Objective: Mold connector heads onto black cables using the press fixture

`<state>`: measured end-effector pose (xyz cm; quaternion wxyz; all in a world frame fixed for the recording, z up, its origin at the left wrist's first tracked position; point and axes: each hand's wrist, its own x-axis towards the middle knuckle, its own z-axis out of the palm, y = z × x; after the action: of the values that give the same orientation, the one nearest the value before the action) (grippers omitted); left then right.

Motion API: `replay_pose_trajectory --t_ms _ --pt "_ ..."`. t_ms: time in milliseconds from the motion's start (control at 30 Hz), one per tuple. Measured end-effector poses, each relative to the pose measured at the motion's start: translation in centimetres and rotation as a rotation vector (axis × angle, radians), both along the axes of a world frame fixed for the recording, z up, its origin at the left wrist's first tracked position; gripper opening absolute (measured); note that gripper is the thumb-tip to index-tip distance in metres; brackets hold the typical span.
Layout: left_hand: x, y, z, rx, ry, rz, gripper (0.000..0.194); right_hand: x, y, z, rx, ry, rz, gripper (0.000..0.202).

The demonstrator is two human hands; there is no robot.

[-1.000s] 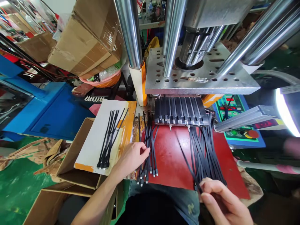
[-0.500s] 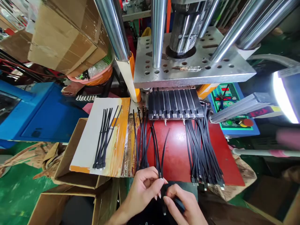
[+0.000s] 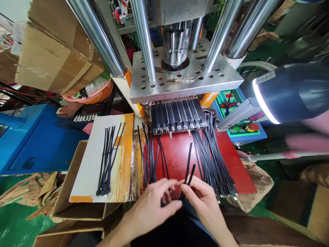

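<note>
Two black cable ties (image 3: 189, 166) stand up from my right hand (image 3: 203, 195), pinched between thumb and fingers. My left hand (image 3: 151, 202) is just beside it, thumb and fingers apart, with its fingertips close to the ties' lower part. Whether they touch is hidden. Ahead lies a metal mold block (image 3: 178, 116) with several black ties side by side in its slots. A loose bunch of ties (image 3: 216, 157) lies on the right of the red plate (image 3: 177, 154). More ties (image 3: 150, 154) are on its left side, behind my left hand.
Several ties (image 3: 107, 161) lie on a white and orange board (image 3: 87, 164) at left. A steel press plate (image 3: 185, 85) with columns overhangs the mold. To the right are a lamp (image 3: 288, 92) and a control panel (image 3: 239, 127). Open cardboard boxes (image 3: 69, 188) stand below the board.
My left hand has come away from the ties it was pinching and its fingers have spread. My right hand has risen and now holds two ties upright. The camera view has shifted.
</note>
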<state>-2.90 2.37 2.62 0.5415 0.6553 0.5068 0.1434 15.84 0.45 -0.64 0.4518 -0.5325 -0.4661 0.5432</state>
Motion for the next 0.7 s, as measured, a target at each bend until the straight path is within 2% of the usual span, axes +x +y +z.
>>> replay_pose_trajectory --t_ms 67,100,167,233,300,433,600,700 --pt "0.8 2.7 1.4 0.073 -0.102 0.138 0.044 0.1 -0.4 -0.1 0.05 -0.062 0.06 0.04" --pt "1.2 3.9 2.0 0.136 -0.144 0.174 0.04 0.1 -0.6 -0.2 0.067 -0.085 0.084 0.037" --pt "2.0 6.0 3.1 0.246 -0.181 0.158 0.024 0.0 -0.9 -0.4 0.093 -0.115 0.113 0.033" --pt "2.5 7.1 3.8 0.281 -0.191 0.098 0.024 0.1 -1.0 -0.6 0.119 -0.14 0.108 0.03" --pt "2.6 7.4 4.1 0.246 -0.216 0.055 0.024 0.3 -0.8 -0.7 0.16 -0.168 0.061 0.028" --pt "2.2 7.2 4.0 0.134 -0.321 0.065 0.02 1.1 0.2 -0.1 0.245 -0.186 -0.001 0.023" --pt "1.8 7.2 3.4 0.085 -0.413 0.024 0.016 1.2 2.1 1.4 0.267 -0.178 0.05 0.024" --pt "1.8 7.4 3.8 0.141 -0.367 0.015 0.017 0.5 2.7 1.3 0.233 -0.187 0.087 0.034"
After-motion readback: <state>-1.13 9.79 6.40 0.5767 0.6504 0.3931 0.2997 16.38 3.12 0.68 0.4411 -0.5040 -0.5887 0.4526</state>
